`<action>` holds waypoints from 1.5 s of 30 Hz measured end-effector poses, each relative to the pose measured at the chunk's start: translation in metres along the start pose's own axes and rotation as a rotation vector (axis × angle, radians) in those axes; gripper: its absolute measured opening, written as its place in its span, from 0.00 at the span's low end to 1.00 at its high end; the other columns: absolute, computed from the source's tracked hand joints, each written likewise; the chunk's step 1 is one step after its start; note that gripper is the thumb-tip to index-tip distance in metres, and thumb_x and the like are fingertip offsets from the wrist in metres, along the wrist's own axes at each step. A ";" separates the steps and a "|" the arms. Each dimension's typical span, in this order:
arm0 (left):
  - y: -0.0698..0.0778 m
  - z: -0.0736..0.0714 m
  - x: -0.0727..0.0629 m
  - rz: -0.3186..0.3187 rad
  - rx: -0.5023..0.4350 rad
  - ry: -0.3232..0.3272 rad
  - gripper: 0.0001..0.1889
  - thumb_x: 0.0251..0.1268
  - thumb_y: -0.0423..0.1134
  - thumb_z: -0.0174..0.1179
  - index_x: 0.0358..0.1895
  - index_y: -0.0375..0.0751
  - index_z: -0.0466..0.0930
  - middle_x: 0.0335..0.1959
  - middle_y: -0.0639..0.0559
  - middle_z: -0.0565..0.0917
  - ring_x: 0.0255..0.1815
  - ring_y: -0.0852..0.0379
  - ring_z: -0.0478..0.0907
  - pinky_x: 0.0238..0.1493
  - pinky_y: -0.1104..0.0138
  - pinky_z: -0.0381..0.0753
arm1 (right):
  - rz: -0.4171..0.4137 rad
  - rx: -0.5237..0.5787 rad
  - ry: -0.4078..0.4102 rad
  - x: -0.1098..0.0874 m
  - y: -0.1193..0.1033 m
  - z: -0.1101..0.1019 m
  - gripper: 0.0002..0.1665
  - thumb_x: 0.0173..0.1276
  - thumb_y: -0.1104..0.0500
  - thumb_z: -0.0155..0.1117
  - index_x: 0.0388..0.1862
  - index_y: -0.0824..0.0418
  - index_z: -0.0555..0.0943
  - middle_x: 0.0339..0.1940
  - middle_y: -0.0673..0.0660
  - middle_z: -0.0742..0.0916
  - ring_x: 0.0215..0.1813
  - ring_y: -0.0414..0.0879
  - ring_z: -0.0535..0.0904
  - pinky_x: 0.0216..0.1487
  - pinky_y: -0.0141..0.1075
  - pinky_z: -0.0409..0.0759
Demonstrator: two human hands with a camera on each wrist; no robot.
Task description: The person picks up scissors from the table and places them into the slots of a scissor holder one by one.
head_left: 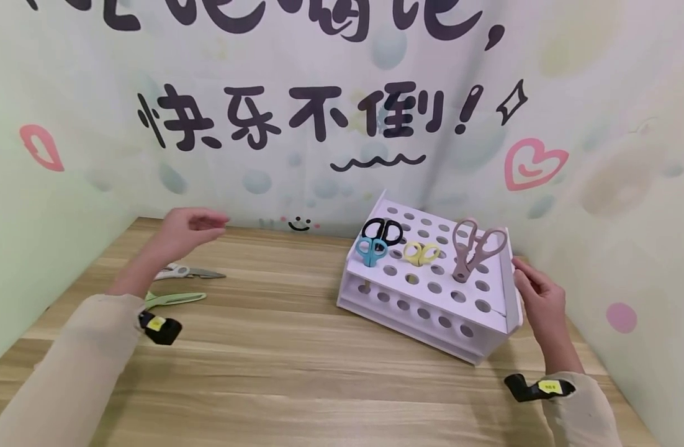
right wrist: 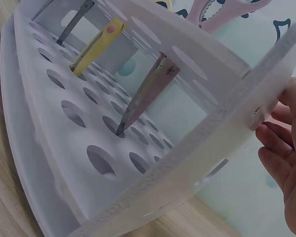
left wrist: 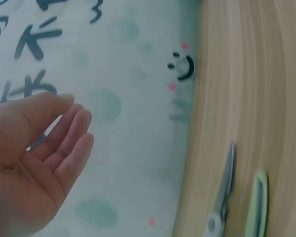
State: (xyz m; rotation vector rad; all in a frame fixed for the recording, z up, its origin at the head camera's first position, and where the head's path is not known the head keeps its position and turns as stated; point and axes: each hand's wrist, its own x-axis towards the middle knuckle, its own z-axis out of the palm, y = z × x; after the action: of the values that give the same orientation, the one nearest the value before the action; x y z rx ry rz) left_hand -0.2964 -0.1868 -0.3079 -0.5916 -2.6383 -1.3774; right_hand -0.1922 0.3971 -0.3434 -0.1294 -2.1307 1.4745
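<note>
My right hand (head_left: 543,304) is at the right side of a white two-tier rack (head_left: 370,276) with rows of round holes. Its curled fingers hold the end panel (right wrist: 207,128) near its back edge; the fingertips are partly hidden. Several scissors stand handles-up in the rack: black scissors (head_left: 395,233), blue scissors (head_left: 371,251), yellow scissors (head_left: 420,253) and pinkish-brown scissors (head_left: 463,264). My left hand (head_left: 182,233) hovers empty at the left, fingers relaxed, thumb apart. Below it, white-handled scissors (head_left: 177,271) and a light-green, long-handled item (head_left: 177,298) lie on the table, partly covered by my forearm.
The wood-grain table (head_left: 297,372) ends at a printed cloth backdrop (head_left: 297,49) with dark lettering. Pale walls close in on both sides. Black wrist cameras sit at both sleeves.
</note>
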 end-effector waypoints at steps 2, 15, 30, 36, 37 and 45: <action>-0.010 -0.010 -0.009 -0.006 0.032 0.012 0.16 0.63 0.34 0.57 0.50 0.26 0.76 0.42 0.34 0.80 0.32 0.71 0.75 0.34 0.76 0.76 | 0.006 -0.011 0.008 0.000 0.000 0.000 0.20 0.65 0.63 0.58 0.57 0.63 0.76 0.42 0.34 0.81 0.43 0.27 0.74 0.39 0.16 0.71; -0.077 -0.059 -0.074 -0.230 0.204 -0.051 0.23 0.65 0.40 0.56 0.54 0.21 0.70 0.43 0.32 0.79 0.30 0.76 0.70 0.29 0.71 0.77 | 0.030 0.025 0.045 0.000 -0.001 -0.004 0.19 0.64 0.61 0.60 0.55 0.60 0.78 0.41 0.35 0.82 0.43 0.30 0.75 0.38 0.16 0.71; -0.122 -0.059 -0.109 -0.312 0.221 -0.124 0.28 0.62 0.41 0.59 0.58 0.21 0.66 0.46 0.25 0.74 0.43 0.39 0.74 0.32 0.67 0.76 | 0.051 0.031 0.046 -0.003 0.001 -0.004 0.19 0.64 0.62 0.59 0.55 0.60 0.78 0.40 0.35 0.82 0.42 0.29 0.75 0.37 0.16 0.72; -0.126 -0.057 -0.115 -0.290 0.261 -0.130 0.28 0.58 0.41 0.62 0.56 0.22 0.69 0.42 0.28 0.77 0.41 0.41 0.75 0.35 0.63 0.76 | 0.059 0.049 0.040 -0.003 0.002 -0.002 0.19 0.65 0.62 0.59 0.55 0.61 0.78 0.40 0.35 0.82 0.42 0.29 0.75 0.37 0.16 0.72; -0.126 -0.056 -0.115 -0.288 0.265 -0.129 0.28 0.58 0.41 0.63 0.56 0.22 0.69 0.42 0.28 0.77 0.41 0.41 0.75 0.36 0.62 0.75 | 0.059 0.058 0.037 -0.003 0.001 -0.001 0.19 0.65 0.62 0.59 0.55 0.60 0.78 0.40 0.35 0.82 0.42 0.29 0.75 0.37 0.16 0.72; -0.128 -0.054 -0.119 -0.270 0.305 -0.060 0.28 0.54 0.41 0.65 0.54 0.23 0.71 0.34 0.38 0.81 0.34 0.57 0.74 0.32 0.68 0.73 | 0.053 0.054 0.046 -0.001 0.001 0.004 0.19 0.64 0.62 0.60 0.55 0.61 0.78 0.40 0.35 0.82 0.41 0.29 0.75 0.37 0.16 0.72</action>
State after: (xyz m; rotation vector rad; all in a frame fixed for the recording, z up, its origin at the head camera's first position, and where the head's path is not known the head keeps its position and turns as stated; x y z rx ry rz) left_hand -0.2409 -0.3311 -0.4068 -0.2505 -2.9820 -0.9879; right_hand -0.1934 0.3941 -0.3457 -0.1990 -2.0635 1.5430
